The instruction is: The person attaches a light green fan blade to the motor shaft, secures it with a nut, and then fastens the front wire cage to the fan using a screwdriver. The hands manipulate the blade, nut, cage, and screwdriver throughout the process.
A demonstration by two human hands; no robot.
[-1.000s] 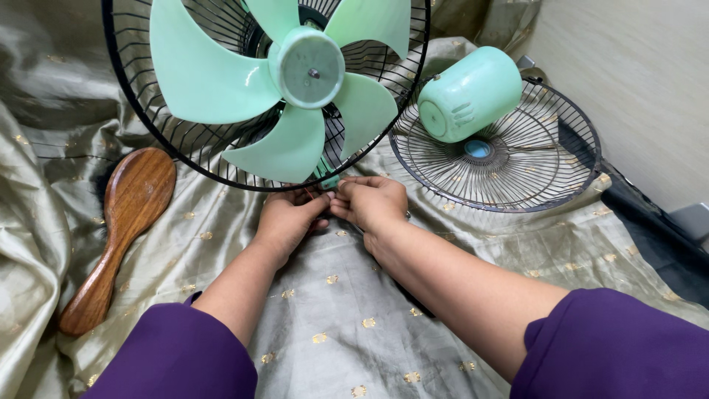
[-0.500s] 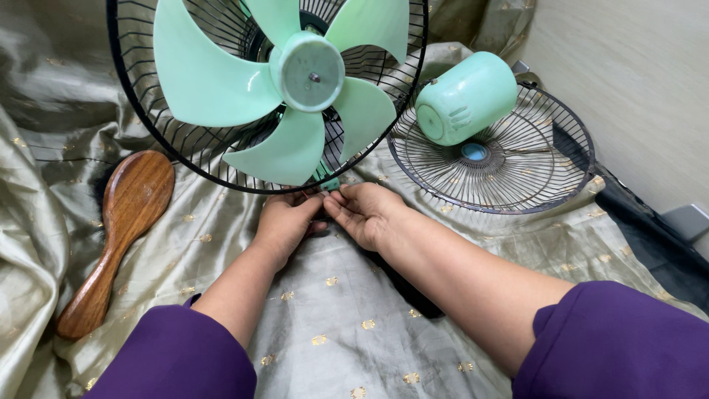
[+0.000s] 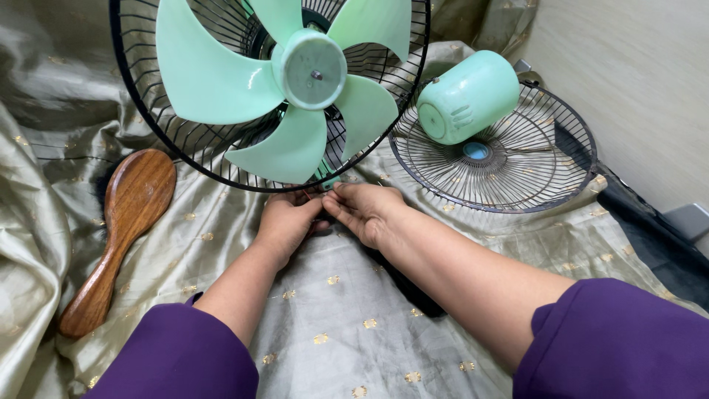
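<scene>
Olive cloth point(image 3: 354, 310) (gold-dotted) beneath left hand point(image 3: 286, 222), right hand point(image 3: 365, 208) pinching fan's base point(image 3: 328, 180).

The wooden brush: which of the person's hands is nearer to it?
Left. The left hand lies just right of the wooden brush; the right hand is farther right, beyond the left.

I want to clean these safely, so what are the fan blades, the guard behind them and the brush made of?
Blades: likely moulded plastic, mint green with a smooth, slightly glossy face. Guard: probably thin metal wire with a black coating, judging by its fine spokes and rim. Brush: wood, brown with visible grain and a polished sheen.
</scene>
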